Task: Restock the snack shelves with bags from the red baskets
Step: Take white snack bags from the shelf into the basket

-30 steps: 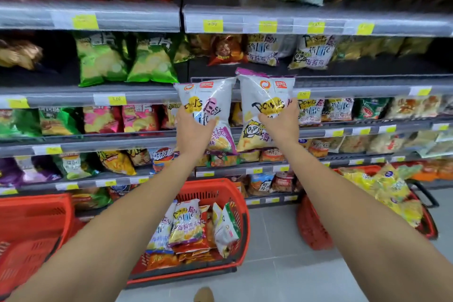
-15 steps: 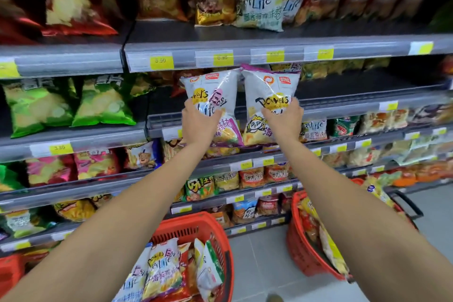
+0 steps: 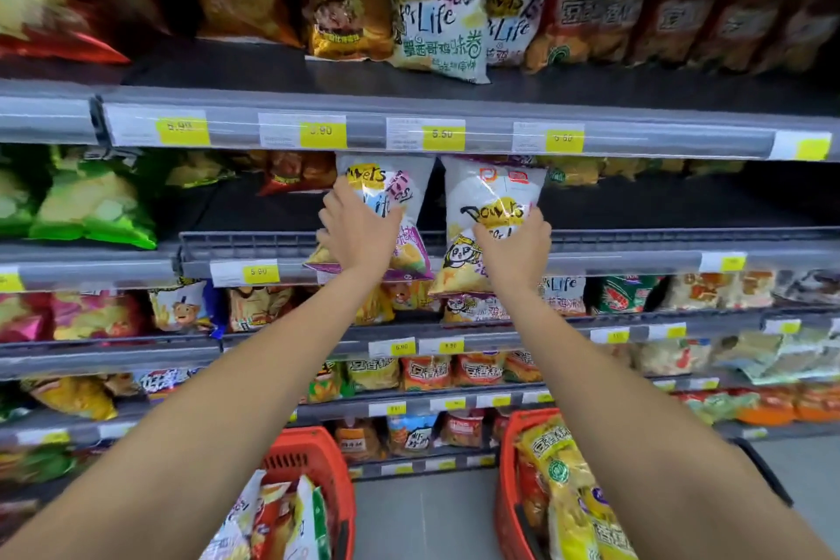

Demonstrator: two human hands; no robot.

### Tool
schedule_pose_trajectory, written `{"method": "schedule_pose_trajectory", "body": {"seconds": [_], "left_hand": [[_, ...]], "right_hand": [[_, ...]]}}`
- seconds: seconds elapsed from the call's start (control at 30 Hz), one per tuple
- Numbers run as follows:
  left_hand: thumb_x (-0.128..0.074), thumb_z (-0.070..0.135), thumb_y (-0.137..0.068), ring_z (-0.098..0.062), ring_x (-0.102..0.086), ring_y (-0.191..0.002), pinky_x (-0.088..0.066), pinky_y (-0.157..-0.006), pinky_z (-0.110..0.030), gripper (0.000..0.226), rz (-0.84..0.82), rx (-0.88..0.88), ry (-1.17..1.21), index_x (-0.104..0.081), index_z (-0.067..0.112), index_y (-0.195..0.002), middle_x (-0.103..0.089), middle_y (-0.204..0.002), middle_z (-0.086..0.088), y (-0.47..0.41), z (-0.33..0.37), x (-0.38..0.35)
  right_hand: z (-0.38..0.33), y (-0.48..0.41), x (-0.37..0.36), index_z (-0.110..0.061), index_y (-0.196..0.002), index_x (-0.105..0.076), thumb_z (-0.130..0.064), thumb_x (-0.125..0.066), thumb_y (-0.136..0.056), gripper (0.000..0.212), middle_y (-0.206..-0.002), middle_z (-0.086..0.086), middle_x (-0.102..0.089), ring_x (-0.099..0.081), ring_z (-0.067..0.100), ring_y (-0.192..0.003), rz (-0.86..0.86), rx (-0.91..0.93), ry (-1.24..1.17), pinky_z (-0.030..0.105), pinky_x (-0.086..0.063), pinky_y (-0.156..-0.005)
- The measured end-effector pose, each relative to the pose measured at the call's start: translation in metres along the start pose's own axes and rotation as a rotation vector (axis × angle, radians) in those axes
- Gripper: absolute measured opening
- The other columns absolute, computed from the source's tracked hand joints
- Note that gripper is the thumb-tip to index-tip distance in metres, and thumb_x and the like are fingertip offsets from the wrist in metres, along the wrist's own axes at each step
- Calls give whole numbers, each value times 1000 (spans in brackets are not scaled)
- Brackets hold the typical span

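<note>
My left hand (image 3: 359, 228) grips a white and purple snack bag (image 3: 390, 189) and my right hand (image 3: 513, 250) grips a second white bag (image 3: 488, 196) beside it. Both bags stand upright in front of the dark gap on the second shelf (image 3: 636, 257), their tops just under the price rail above. Their lower ends hang over that shelf's grey front rail. Below, a red basket (image 3: 318, 459) at bottom centre holds several bags, and another red basket (image 3: 513, 459) at bottom right is full of yellow bags.
Green bags (image 3: 91, 200) fill the second shelf on the left. The top shelf (image 3: 454, 105) carries more white, orange and red bags. Lower shelves are packed with small snack packs. Grey floor (image 3: 427, 509) shows between the baskets.
Both hands have lifted the two bags from in front of the lower shelves up to the second shelf's gap, and my view has tilted up and moved closer.
</note>
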State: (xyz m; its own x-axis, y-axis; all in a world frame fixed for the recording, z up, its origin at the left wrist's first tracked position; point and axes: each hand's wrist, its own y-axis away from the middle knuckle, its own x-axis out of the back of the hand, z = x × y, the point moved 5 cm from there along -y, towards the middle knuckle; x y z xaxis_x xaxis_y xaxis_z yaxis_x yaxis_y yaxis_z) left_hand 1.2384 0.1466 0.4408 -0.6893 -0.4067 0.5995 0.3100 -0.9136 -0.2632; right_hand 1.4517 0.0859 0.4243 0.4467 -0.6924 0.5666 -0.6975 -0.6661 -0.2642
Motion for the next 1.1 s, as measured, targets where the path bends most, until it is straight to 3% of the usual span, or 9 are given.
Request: {"method": "schedule_pose_trajectory", "body": {"seconds": [0.33, 0.5, 0.67, 0.77, 0.87, 1.0, 1.1], "left_hand": [[-70, 45, -79, -30, -43, -122, -34, -101, -48, 76, 219, 86, 121, -36, 5, -134, -47, -130, -11, -7, 25, -24], [-74, 28, -76, -29, -44, -116, -33, -100, -43, 59, 239, 129, 193, -41, 3, -118, -48, -120, -12, -14, 28, -35], [-73, 16, -73, -29, -37, -121, -31, -107, -44, 64, 224, 108, 286, -37, 1, -124, -42, -127, -14, -17, 27, -49], [-74, 30, -77, -29, -29, -129, -24, -114, -44, 83, 139, 54, 299, -25, 4, -139, -33, -140, -15, -16, 25, -52], [-75, 48, -74, -31, -23, -138, -22, -115, -46, 108, 76, 8, 237, -9, 7, -149, -22, -150, -15, -8, 13, -53], [-72, 53, -76, -25, -4, -147, -6, -119, -46, 115, 8, -20, 175, 5, 12, -152, -3, -160, -10, 12, 4, -55], [-72, 51, -77, -25, -2, -148, -2, -117, -47, 116, -12, -20, 143, 9, 13, -151, 0, -160, -9, 18, 2, -54]], "right_hand": [[-11, -39, 1, -10, -139, -37, -47, -76, -75, 84, -134, 6, -46, -43, 22, -124, 74, 96, -151, 42, -40, -104], [-22, -63, -3, -5, -122, -41, -41, -76, -78, 67, -119, 7, -44, -38, 13, -103, 48, 114, -232, 37, -46, -92], [-14, -76, -23, 0, -126, -39, -49, -72, -78, 76, -132, 14, -40, -41, 27, -123, -10, 52, -273, 43, -43, -101], [-10, -73, -27, 1, -141, -26, -51, -72, -77, 94, -147, 14, -28, -32, 26, -135, -55, 59, -315, 40, -33, -112], [3, -66, -29, 1, -143, -21, -53, -71, -77, 99, -147, 14, -26, -24, 26, -138, -118, 69, -281, 39, -23, -117], [21, -50, -35, -4, -151, -2, -53, -67, -81, 107, -159, 13, -10, -7, 26, -146, -194, 84, -178, 41, -6, -121], [23, -51, -32, -5, -151, 1, -46, -69, -82, 107, -159, 13, -9, -7, 26, -147, -212, 128, -166, 42, -9, -121]]}}
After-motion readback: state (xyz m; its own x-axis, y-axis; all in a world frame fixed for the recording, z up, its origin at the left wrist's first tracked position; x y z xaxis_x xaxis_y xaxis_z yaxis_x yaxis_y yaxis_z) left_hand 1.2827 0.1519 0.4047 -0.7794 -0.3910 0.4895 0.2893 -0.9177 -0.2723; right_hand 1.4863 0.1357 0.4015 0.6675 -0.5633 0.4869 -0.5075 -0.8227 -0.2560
